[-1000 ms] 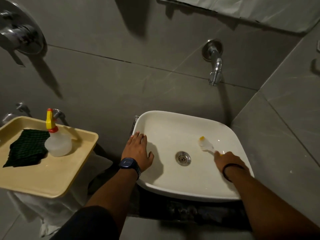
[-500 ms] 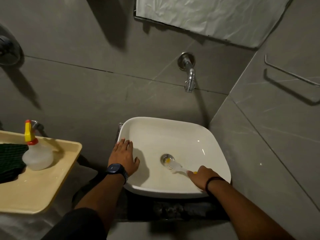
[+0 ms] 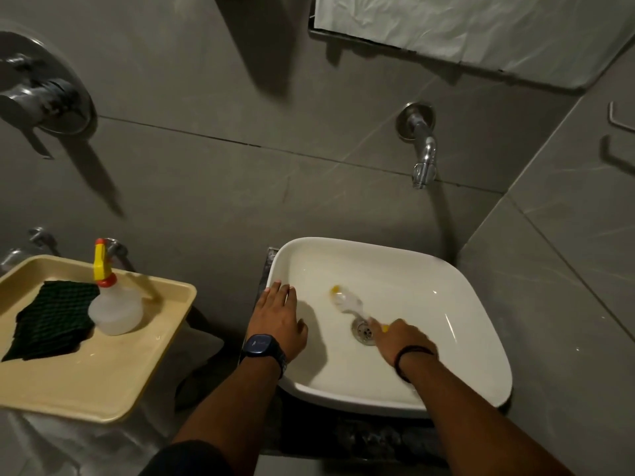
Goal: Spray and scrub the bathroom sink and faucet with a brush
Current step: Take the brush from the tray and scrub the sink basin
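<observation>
A white square sink (image 3: 457, 304) sits below a chrome wall faucet (image 3: 424, 156). My right hand (image 3: 400, 341) is inside the basin, closed on the handle of a small brush (image 3: 345, 300) with a yellow tip. The brush head lies on the basin floor just left of and beyond the drain (image 3: 362, 333). My left hand (image 3: 278, 321), with a dark watch at the wrist, rests flat on the sink's left rim, fingers spread, holding nothing. A clear spray bottle (image 3: 113, 304) with a yellow and red trigger stands on a tray to the left.
The beige tray (image 3: 103, 383) at the left also holds a dark green scrub cloth (image 3: 51, 321). A chrome shower valve (image 3: 44, 94) is on the wall at the upper left. A covered mirror (image 3: 464, 25) hangs above the faucet. A tiled side wall stands close on the right.
The brush has swept from the basin's right side across the drain to its left. My left hand has stayed on the rim. The camera view has shifted.
</observation>
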